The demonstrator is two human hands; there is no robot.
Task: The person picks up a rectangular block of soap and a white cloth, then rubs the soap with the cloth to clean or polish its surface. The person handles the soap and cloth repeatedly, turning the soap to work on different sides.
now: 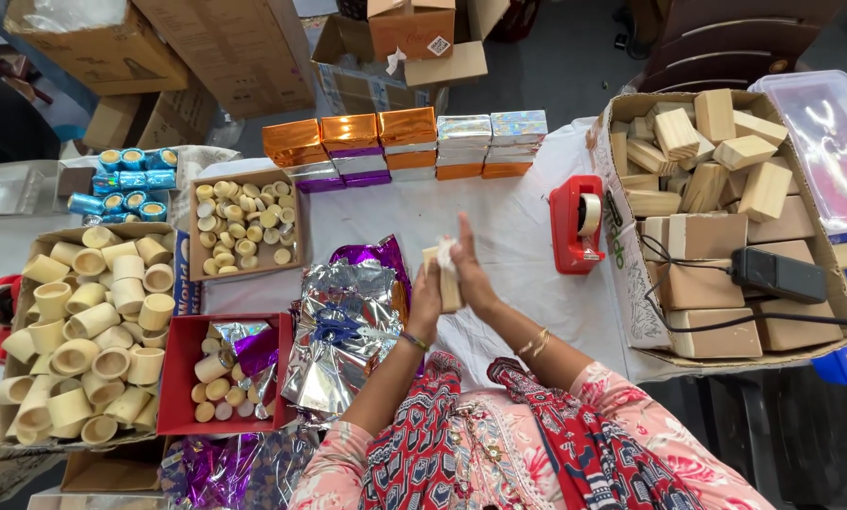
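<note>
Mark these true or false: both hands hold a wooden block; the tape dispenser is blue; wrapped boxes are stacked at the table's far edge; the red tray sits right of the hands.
1. Both hands, left hand and right hand, hold a wooden block: true.
2. The tape dispenser is blue: false, it is red.
3. Foil-wrapped boxes are stacked along the far edge: true.
4. The red tray sits right of the hands: false, it lies to their left.
</note>
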